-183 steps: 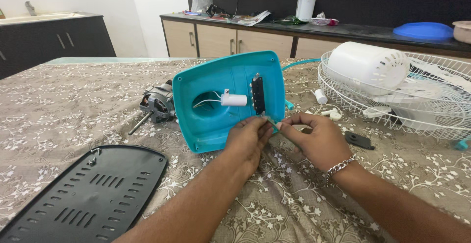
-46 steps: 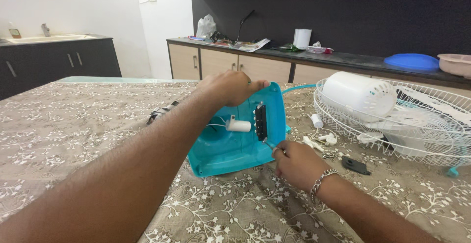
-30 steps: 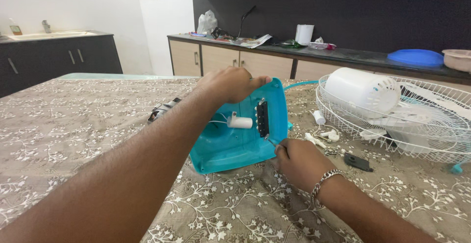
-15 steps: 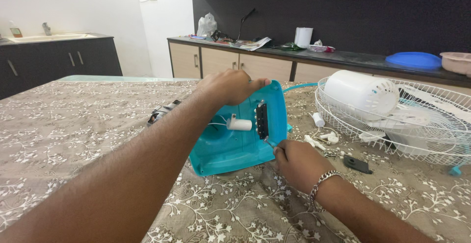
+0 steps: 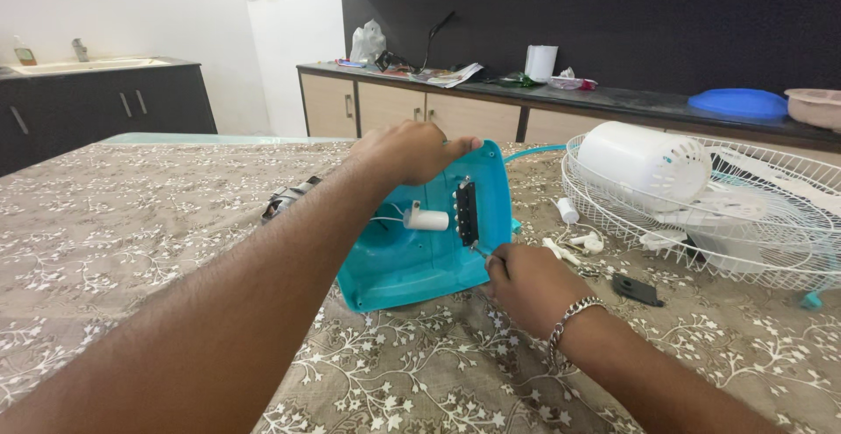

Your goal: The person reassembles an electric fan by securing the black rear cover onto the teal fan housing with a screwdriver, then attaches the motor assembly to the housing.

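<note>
Hiding behind left hand (image 5: 407, 152): teal housing (image 5: 412, 263) top edge.

We had the fan base shell (image 5: 412, 263) propped on edge at the middle of the table (image 5: 114, 224), our left hand (image 5: 407, 152) on its top rim and our right hand (image 5: 526, 285) at its lower right corner. Inside it, the capacitor (image 5: 427, 219) sat left of the switch block (image 5: 465, 211). The motor (image 5: 285, 202) lay behind to the left (mostly hidden by our arm). The fan guard (image 5: 701, 215) lay to the right, holding the motor cover (image 5: 644, 164).
</note>
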